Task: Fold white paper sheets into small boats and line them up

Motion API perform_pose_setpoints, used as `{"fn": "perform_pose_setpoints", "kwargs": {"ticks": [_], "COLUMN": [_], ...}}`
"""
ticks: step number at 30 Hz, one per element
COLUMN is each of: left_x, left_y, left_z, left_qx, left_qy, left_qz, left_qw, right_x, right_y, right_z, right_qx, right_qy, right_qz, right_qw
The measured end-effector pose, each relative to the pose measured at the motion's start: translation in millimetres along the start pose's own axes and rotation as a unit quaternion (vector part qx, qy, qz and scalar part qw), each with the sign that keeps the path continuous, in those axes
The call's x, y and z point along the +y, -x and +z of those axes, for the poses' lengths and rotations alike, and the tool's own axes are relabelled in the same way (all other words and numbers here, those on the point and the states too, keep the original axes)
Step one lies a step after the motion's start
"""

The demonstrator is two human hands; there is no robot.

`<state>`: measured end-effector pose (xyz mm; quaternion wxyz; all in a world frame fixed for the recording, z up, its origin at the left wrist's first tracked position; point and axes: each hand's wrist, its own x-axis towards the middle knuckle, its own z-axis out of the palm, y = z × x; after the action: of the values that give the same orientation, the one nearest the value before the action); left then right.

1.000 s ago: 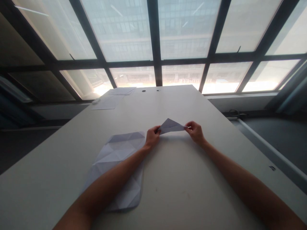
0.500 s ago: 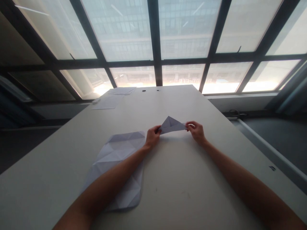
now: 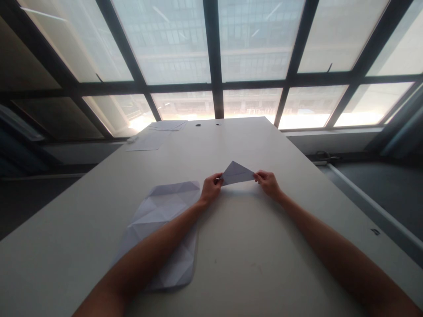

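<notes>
A small sheet of paper folded into a triangle [image 3: 237,173] is held just above the white table, its peak pointing away from me. My left hand [image 3: 211,186] pinches its left corner. At the right corner, the fingertips of my right hand [image 3: 267,182] are closed on the paper. Under my left forearm lies a larger creased sheet of paper [image 3: 165,209], marked with crossing fold lines and partly hidden by the arm.
Loose white sheets [image 3: 147,141] lie at the far left of the white table [image 3: 238,246]. Two small dark holes [image 3: 198,125] show near its far edge. Windows rise behind it. A small dark mark [image 3: 375,232] is near the right edge.
The folded paper's near face now looks smoother, with the central fold no longer showing. My right hand has shifted slightly and its fingers have closed more tightly on the corner.
</notes>
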<state>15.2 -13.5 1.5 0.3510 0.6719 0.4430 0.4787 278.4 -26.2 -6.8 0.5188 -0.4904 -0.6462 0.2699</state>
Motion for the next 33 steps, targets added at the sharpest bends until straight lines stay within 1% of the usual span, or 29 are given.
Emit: {"fn": "perform_pose_setpoints", "kwargs": {"ticks": [3,6,9,11,13,16,18,22,27,30,33], "left_x": [2.6,6.1,8.8,10.0,10.8,11.4,11.4,10.5,8.1,6.5,3.9], "left_y": [1.3,4.0,7.0,8.3,8.5,7.4,6.5,6.0,6.2,5.0,2.9], "left_z": [0.8,2.2,4.2,5.4,5.9,4.5,2.7,0.1,0.2,-0.5,-0.9], "left_qx": [0.003,0.003,-0.026,-0.054,-0.067,-0.059,-0.058,-0.074,-0.09,-0.104,-0.125], "left_qy": [-0.029,-0.097,-0.154,-0.169,-0.171,-0.152,-0.117,-0.03,0.038,0.072,0.072], "left_qz": [0.001,0.009,0.024,0.034,0.04,0.03,0.012,-0.017,-0.043,-0.045,-0.032], "left_qw": [1.0,0.995,0.987,0.984,0.982,0.986,0.991,0.997,0.994,0.991,0.989], "right_x": [2.5,4.4,4.4,4.1,4.1,4.6,4.9,5.9,8.9,9.9,9.4], "right_y": [-1.1,-1.6,-1.9,-2.2,-2.6,-3.2,-3.3,-3.1,-3.2,-3.2,-3.2], "right_z": [-0.1,1.4,2.1,1.8,1.0,-0.3,-0.6,0.0,0.8,1.0,1.5], "right_qx": [0.002,0.025,0.048,0.057,0.068,0.086,0.096,0.116,0.132,0.131,0.13], "right_qy": [-0.011,-0.045,-0.048,-0.038,-0.033,-0.037,-0.041,-0.05,-0.058,-0.056,-0.043], "right_qz": [0.026,0.044,0.058,0.064,0.066,0.064,0.064,0.063,0.057,0.057,0.062], "right_qw": [1.0,0.998,0.996,0.996,0.995,0.994,0.992,0.99,0.988,0.988,0.989]}}
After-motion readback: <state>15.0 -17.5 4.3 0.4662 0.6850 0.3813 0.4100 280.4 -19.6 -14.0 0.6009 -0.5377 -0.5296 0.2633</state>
